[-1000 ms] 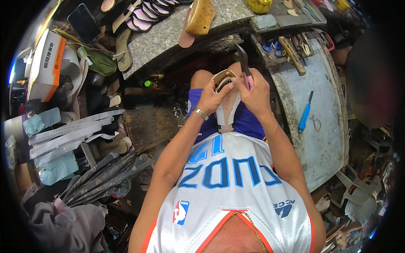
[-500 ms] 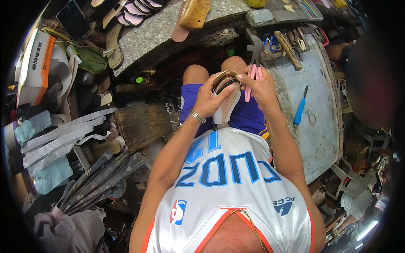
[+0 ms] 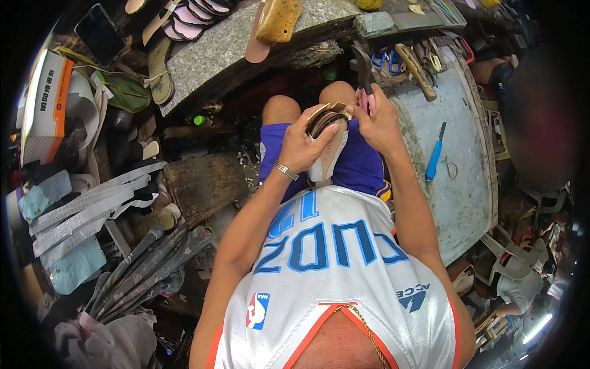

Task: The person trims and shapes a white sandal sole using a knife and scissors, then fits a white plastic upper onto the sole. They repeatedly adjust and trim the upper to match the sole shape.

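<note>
My left hand (image 3: 302,144) is closed around the front end of a shoe (image 3: 327,152) with a pale insole, which lies over my lap. A tan strip (image 3: 340,108) arches along the shoe's front edge, above a dark band. At that edge my right thumb touches the strip. In the same right hand (image 3: 381,126) I grip pincers (image 3: 363,72) with pink handles, their dark metal jaws pointing away from me. Most of the handles are hidden by my fingers.
To the right is a worn pale board (image 3: 458,190) bearing a blue-handled blade (image 3: 436,158). A hammer-like wooden handle (image 3: 415,72) lies beyond it. Ahead, a stone slab (image 3: 209,61) holds a yellow shoe last (image 3: 279,21). White strips (image 3: 92,203) and an orange-white box (image 3: 46,111) crowd the left.
The pincers have turned in my right hand, so their jaws lean further left and the handles no longer show below my fingers. My left hand still holds the shoe.
</note>
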A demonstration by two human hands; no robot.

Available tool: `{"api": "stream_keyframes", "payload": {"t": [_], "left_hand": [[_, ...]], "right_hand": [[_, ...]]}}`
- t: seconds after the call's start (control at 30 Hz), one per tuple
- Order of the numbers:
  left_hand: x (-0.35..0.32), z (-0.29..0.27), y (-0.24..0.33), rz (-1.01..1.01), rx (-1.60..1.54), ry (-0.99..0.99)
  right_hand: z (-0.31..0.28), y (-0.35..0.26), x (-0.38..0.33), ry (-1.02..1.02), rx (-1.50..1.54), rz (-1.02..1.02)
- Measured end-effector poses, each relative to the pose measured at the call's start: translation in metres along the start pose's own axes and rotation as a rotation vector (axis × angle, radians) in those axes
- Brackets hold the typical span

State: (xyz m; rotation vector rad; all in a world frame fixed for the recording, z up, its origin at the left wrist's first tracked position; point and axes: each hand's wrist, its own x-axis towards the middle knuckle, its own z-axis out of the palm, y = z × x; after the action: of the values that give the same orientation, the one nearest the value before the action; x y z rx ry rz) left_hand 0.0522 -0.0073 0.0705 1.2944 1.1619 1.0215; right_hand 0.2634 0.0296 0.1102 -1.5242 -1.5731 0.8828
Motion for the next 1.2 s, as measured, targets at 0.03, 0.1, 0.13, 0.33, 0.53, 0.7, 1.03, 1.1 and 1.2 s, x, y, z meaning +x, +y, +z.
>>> {"api": "stream_keyframes", "payload": {"t": [0.03,0.1,0.13,0.33,0.53,0.7,1.03,1.1,1.2], "left_hand": [[0.001,-0.001,-0.002,0.030,0.019,0.015],[0.003,-0.004,-0.005,0.039,0.024,0.007],[0.004,-0.006,-0.006,0.015,0.010,-0.014],[0.002,-0.007,-0.009,0.014,-0.031,-0.131],[0.017,-0.022,-0.026,-0.070,-0.131,-0.040],[0.026,-0.037,-0.036,-0.131,-0.296,-0.093],[0.030,-0.031,-0.044,-0.202,-0.473,-0.175],[0.027,-0.029,-0.047,-0.188,-0.466,-0.190],[0.025,-0.029,-0.050,-0.181,-0.489,-0.211]], "right_hand": [[0.002,0.003,0.001,-0.005,0.020,0.004],[0.003,0.009,0.004,-0.021,0.044,0.003],[0.004,0.012,0.005,-0.036,0.049,-0.001],[-0.004,0.017,0.020,-0.052,0.030,0.012],[-0.020,0.002,0.005,-0.108,0.155,0.304],[0.000,-0.010,-0.039,-0.096,0.186,0.372],[0.056,-0.007,-0.050,0.056,-0.046,0.130],[0.058,-0.005,-0.051,0.026,-0.105,0.182],[0.062,0.001,-0.056,0.111,-0.093,0.043]]}}
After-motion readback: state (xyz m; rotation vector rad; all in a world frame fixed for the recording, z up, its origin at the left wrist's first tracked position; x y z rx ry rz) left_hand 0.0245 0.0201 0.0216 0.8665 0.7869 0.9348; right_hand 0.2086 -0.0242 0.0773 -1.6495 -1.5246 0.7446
